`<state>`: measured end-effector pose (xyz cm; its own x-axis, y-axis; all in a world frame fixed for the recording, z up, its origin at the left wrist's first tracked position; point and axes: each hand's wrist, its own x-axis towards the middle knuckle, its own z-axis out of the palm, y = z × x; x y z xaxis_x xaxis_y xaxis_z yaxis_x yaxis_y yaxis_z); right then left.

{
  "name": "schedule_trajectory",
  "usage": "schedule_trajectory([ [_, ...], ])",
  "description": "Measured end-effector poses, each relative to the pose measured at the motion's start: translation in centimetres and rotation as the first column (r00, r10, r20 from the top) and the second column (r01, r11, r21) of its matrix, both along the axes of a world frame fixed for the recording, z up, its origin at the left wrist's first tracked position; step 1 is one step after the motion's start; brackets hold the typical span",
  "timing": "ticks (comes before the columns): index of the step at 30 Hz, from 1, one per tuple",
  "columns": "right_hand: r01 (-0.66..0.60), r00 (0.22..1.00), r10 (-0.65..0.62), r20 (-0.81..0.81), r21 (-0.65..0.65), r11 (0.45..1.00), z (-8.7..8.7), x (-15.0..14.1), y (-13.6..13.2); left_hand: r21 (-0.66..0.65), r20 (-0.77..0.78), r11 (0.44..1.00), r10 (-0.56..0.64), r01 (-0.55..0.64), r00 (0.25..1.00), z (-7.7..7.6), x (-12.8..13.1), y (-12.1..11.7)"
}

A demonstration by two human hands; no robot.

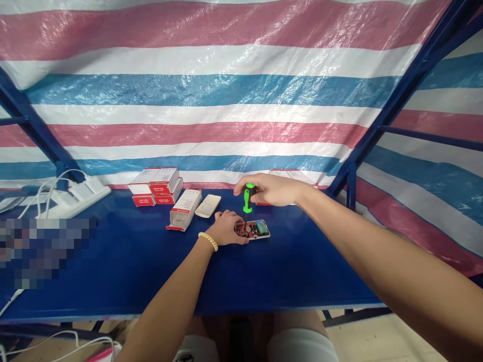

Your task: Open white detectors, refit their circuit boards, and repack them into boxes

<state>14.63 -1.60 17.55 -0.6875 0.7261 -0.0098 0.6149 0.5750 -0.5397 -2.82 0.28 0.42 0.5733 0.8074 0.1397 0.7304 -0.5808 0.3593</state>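
Observation:
My right hand grips a green and black screwdriver, held upright with its shaft pointing down. The tip meets a red circuit board in a white device housing, though the exact contact spot is too small to make out. A small greenish display sits at the board's right end. My left hand is closed around the housing's left end, pressing it on the blue table. Left of it lies a cream-coloured cover, beside an opened white and red box.
Several white and red boxes are stacked at the back left. More boxes lie behind my right hand. A white power strip with plugs and cables stands at the far left. Blue metal posts and a striped sheet surround the table.

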Motion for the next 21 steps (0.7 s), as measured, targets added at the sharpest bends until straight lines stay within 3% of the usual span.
schedule_trajectory([
  [4, 0.055, 0.996, -0.067, 0.067, 0.165, 0.985, -0.4, -0.2, -0.3, -0.010, -0.009, 1.000, 0.002, -0.002, 1.000, 0.2, 0.0, -0.1],
  [7, 0.159, 0.968, -0.212, 0.134, 0.325, 0.932, -0.5, -1.0, -0.5, -0.022, -0.015, 1.000, -0.006, 0.006, 1.000, 0.4, 0.0, -0.1],
  [11, 0.250, 0.908, -0.354, 0.225, 0.387, 0.888, -0.5, -2.0, -0.3, -0.030, -0.013, 1.000, -0.011, 0.010, 1.000, 0.5, 0.0, -0.1],
  [16, 0.129, 0.958, -0.201, 0.205, 0.319, 0.939, 0.5, -1.5, 0.1, -0.038, -0.015, 0.999, -0.004, 0.003, 1.000, 0.6, -0.1, -0.1],
  [21, -0.016, 0.983, -0.004, 0.182, 0.108, 0.994, 1.5, -0.4, 0.4, -0.050, -0.011, 0.999, -0.002, 0.001, 1.000, 0.5, -0.1, -0.1],
])
